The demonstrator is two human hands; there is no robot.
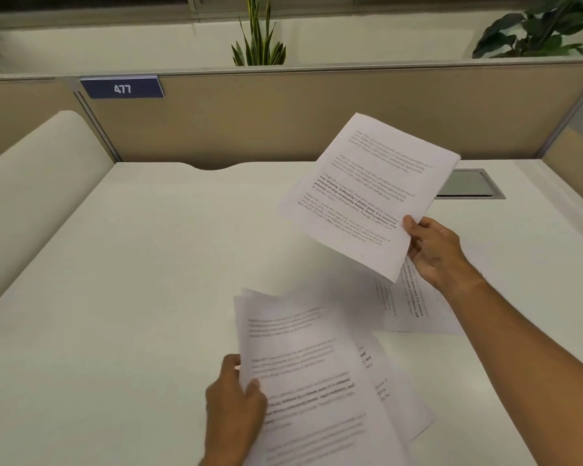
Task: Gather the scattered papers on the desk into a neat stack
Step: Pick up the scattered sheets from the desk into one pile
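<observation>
Two bundles are pinched: right hand [435, 250] on raised sheets [367, 193] at two o'clock, left hand [233, 408] on near pile [317, 381]. Loose pages [414, 307] could be scattered if swept.

Blue 477 sign [122, 88] on partition [283, 116]; plants [258, 42] behind

A: Desk [132, 280]: white top, tan partition [283, 119] behind, blue plate [122, 88] reading 477.

B: Grey hatch [468, 185] set in far right of desktop. Two leafy plants [259, 38] beyond partition. Lighting soft, even.
</observation>
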